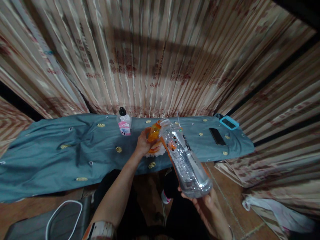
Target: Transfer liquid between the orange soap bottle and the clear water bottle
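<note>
Right hand (203,203) is gripping the base of a clear bottle (185,156), tilting its mouth over the table edge toward an orange bottle (154,133) clasped in the left hand (142,143). Small bottle (124,124) and phone (217,136) are sitting apart on the blue cloth (62,150).

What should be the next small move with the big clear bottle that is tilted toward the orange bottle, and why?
Probably tilt the large clear bottle a little further, keeping its mouth over the small orange bottle. The right hand holds it by the base, neck pointing down at the orange bottle, which the left hand steadies on the blue cloth. Whether liquid is flowing cannot be told.
</note>
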`<state>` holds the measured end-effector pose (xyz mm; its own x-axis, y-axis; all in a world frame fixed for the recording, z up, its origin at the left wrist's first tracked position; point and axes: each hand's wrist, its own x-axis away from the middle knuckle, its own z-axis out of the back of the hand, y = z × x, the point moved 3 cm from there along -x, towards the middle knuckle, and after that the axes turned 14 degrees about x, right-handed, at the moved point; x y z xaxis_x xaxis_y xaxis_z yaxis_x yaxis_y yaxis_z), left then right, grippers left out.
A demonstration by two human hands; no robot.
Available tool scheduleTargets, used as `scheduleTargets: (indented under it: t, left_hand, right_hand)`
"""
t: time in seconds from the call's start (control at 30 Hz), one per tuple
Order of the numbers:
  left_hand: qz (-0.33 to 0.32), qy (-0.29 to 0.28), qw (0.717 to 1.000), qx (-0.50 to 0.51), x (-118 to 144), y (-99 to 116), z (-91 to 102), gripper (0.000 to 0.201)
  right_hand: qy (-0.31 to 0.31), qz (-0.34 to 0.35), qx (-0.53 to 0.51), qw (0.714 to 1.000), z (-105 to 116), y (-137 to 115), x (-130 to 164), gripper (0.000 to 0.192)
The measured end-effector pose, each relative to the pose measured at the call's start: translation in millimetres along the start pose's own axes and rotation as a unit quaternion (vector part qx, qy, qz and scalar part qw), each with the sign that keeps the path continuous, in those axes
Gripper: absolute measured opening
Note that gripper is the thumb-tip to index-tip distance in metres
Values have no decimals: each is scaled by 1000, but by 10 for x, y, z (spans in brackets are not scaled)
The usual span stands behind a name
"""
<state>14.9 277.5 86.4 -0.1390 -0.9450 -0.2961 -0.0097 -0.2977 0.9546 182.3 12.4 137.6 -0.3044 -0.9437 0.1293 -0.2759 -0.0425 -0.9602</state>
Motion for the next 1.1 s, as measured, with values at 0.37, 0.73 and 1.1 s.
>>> scheduleTargets:
  t: [0.37,0.73,1.1]
  left_hand:
    - [12,-4,1000,6,4,39,-4,59]
    - [14,1,1000,-5,9,42,-18,61]
    - [12,-2,1000,1,14,-6,-3,61]
  right_hand:
    - [34,-15,16,999,-66,-132,-10,52]
    - [45,-2,40,998,-3,-118,-31,51]
    - [63,8,52,997,39,-97,-51,63]
